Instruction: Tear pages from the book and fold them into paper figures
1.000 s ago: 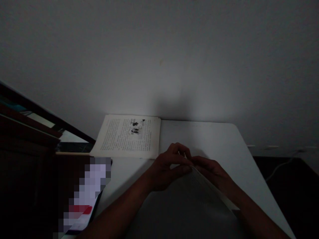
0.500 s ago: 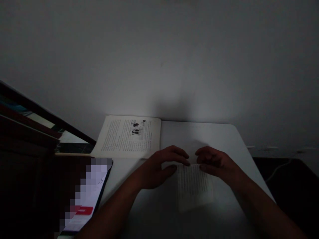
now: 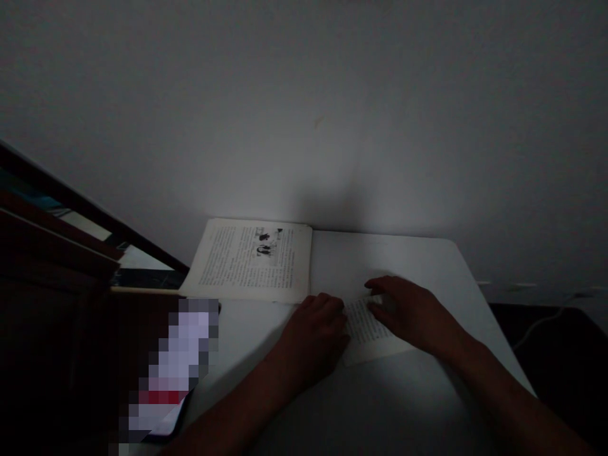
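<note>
A small sheet of printed paper (image 3: 365, 354) lies tilted on the white table in front of me, its lines of text partly covered. My left hand (image 3: 316, 335) is closed at the paper's left edge, fingers curled down and the exact grip hidden. Over the upper right part of the sheet is my right hand (image 3: 411, 310), with thumb and forefinger apart and the other fingers largely hidden. Further back on the left lies a printed page or booklet (image 3: 237, 259) with a black-and-white picture.
A phone (image 3: 166, 424) with a lit, partly pixelated screen rests at the left edge of the white table (image 3: 380, 253). Behind the table stands a pale wall (image 3: 304, 139). Dark wooden furniture is on the left, and a thin cable (image 3: 534, 329) hangs on the right.
My left hand has moved from the paper's top to its left edge and curled its fingers. The paper has turned, its near edge now slanting up to the right. My right hand has shifted slightly.
</note>
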The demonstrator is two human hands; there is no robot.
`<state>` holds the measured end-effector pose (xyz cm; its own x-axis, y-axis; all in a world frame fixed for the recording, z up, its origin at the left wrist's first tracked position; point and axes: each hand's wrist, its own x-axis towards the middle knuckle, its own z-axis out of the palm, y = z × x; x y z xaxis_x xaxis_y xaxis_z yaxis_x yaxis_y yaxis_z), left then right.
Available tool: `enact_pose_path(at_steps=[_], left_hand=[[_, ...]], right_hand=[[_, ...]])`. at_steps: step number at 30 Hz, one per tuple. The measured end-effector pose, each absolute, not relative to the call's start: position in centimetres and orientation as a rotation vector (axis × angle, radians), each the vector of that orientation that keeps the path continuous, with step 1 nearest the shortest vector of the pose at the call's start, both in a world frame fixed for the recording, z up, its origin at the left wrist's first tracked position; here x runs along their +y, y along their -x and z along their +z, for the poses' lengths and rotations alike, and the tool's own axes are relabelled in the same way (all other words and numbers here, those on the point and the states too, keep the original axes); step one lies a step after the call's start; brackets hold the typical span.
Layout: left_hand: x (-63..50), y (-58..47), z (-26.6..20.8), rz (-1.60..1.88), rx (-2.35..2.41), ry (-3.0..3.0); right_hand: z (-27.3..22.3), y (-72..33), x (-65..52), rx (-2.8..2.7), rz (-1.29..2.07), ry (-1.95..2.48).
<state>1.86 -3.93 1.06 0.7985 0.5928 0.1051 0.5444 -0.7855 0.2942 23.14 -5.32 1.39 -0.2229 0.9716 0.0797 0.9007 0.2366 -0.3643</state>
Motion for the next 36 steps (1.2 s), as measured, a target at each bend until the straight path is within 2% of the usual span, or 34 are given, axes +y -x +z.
enact_pose_path(at_steps=[4, 12, 23, 29, 36], left_hand=[[-3.9, -1.9, 1.0, 0.251, 0.903, -2.77], [-4.1, -1.8, 0.9, 0.236, 0.968, -2.799], [-4.8, -1.6, 0.0, 0.258, 1.055, -2.79], [-5.0, -1.3, -0.5, 0.303, 1.07, -2.773], [-5.2, -1.3, -0.4, 0.322, 1.071, -2.777]], right_hand=[[1.7, -23.0, -5.8, -2.269, 0.153, 1.696], [1.6, -20.6, -6.4, -2.183, 0.436, 1.766], [1.3, -19.1, -3.3, -2.134, 0.476, 2.014], [1.5, -18.9, -1.8, -2.214, 0.57, 1.97], [1.5, -19.7, -1.8, -2.243, 0.5, 1.944]])
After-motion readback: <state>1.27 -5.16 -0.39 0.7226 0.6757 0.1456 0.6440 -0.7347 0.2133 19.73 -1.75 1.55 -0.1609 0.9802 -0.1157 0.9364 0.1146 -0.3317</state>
